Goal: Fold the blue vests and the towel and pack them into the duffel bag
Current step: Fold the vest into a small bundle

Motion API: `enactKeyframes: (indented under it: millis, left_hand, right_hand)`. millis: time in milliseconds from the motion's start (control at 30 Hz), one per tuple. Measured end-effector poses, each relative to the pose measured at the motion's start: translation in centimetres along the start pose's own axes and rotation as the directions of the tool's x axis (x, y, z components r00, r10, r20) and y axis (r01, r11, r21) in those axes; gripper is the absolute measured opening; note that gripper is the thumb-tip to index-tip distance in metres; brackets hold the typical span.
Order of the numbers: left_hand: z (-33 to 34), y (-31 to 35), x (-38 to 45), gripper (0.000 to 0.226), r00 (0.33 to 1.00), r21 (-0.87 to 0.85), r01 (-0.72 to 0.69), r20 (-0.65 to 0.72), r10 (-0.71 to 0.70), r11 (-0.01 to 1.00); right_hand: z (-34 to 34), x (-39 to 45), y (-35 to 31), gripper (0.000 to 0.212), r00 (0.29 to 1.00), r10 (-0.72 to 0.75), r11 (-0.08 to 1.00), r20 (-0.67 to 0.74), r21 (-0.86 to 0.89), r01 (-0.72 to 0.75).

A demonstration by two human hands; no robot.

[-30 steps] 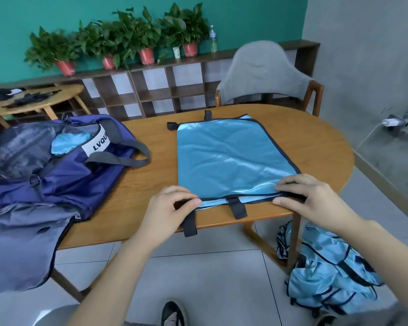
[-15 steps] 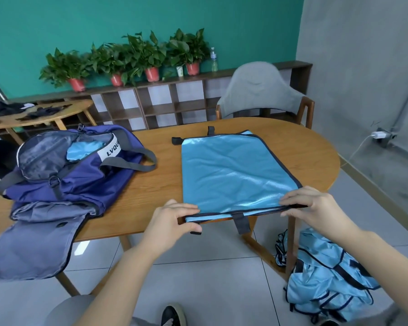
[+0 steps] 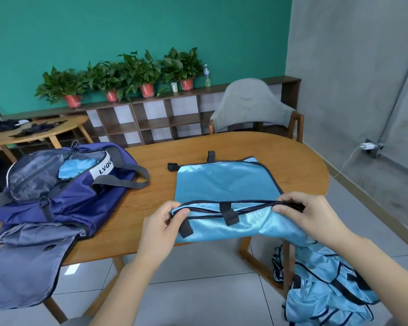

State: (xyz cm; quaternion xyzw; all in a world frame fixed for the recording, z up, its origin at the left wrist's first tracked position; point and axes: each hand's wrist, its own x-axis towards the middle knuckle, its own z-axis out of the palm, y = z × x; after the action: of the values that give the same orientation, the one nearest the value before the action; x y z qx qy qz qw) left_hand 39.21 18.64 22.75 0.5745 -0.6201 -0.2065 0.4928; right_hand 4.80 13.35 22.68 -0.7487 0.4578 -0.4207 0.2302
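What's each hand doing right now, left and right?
Left hand: pinches the near left corner of the blue vest, lifted off the table.
Right hand: pinches the vest's near right corner, also lifted.

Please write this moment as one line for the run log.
left hand: grips vest edge | right hand: grips vest edge | duffel bag: open

Sky-blue vest [image 3: 222,182] with black trim, navy duffel bag [image 3: 66,196] with white band, grey towel [image 3: 24,267], brown wood table [image 3: 299,165]
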Motion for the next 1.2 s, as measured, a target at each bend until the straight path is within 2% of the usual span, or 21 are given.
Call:
enactKeyframes:
  millis: [67,167,233,300,367,467,567,667,767,833,967,1133,1200]
  left_hand:
    - [-0.1,0.5,1.0,0.004,0.999,-0.023,-0.023,-0.026,0.023,0.999]
    - [-0.4,1.2,3.4,0.023,0.996,-0.055,-0.064,-0.062,0.061,0.996]
    - [-0.2,1.3,5.8,0.016,0.997,-0.054,-0.049,-0.067,0.046,0.997]
    - [0.2,0.6,8.5,0.004,0.996,0.031,-0.037,-0.082,0.039,0.999]
    - [0.7,-0.9,11.0,0.006,0.997,0.141,-0.031,-0.064,0.041,0.989]
    - [1.6,-4.4,13.2,0.009,0.999,0.304,0.031,-0.003,-0.032,0.952]
    - [2.3,-6.9,13.7,0.016,0.997,0.363,0.070,0.008,-0.078,0.929]
    - [2.1,-7.5,13.1,0.014,0.995,0.363,0.082,0.020,-0.095,0.928]
    - [1.6,-7.2,12.1,0.005,0.993,0.366,0.067,0.068,-0.098,0.928]
    - [1.2,-6.9,11.6,0.011,0.989,0.342,0.053,0.113,-0.097,0.938]
    - [0.5,-6.6,11.6,0.008,0.984,0.133,0.099,0.135,-0.117,0.986]
    - [0.5,-5.6,14.3,0.013,0.991,0.024,0.133,0.029,-0.134,0.991]
    - [0.8,-5.8,15.4,0.010,0.990,0.078,0.141,-0.037,-0.139,0.987]
  right_hand:
    - [-0.5,1.1,-0.6,0.011,0.999,0.015,0.998,-0.028,0.067,-0.013]
    - [-0.9,3.9,-1.2,0.012,0.996,0.045,0.991,-0.072,0.130,-0.036]
    - [-0.7,6.4,-1.1,0.009,0.994,0.062,0.988,-0.088,0.147,-0.049]
    - [-0.2,9.1,-0.4,0.008,0.993,0.079,0.990,-0.087,0.120,-0.069]
    - [0.7,11.6,0.8,0.010,0.991,0.109,0.992,-0.074,0.072,-0.104]
    - [2.7,13.9,3.5,0.015,0.987,0.159,0.987,-0.027,-0.010,-0.160]
    - [4.0,14.3,5.7,0.018,0.981,0.191,0.974,0.023,-0.126,-0.187]
    - [3.9,14.0,6.4,0.016,0.969,0.244,0.959,0.045,-0.158,-0.234]
    - [3.2,13.9,6.1,0.006,0.952,0.272,0.952,0.139,-0.186,-0.244]
    - [2.7,13.7,5.6,0.003,0.940,0.286,0.949,0.187,-0.189,-0.251]
    - [2.0,14.1,4.8,0.008,0.930,0.292,0.955,0.222,-0.121,-0.271]
    - [1.9,16.5,4.1,0.009,0.957,0.255,0.967,0.140,-0.061,-0.248]
    - [2.5,17.4,4.8,0.011,0.963,0.259,0.966,0.075,-0.040,-0.257]
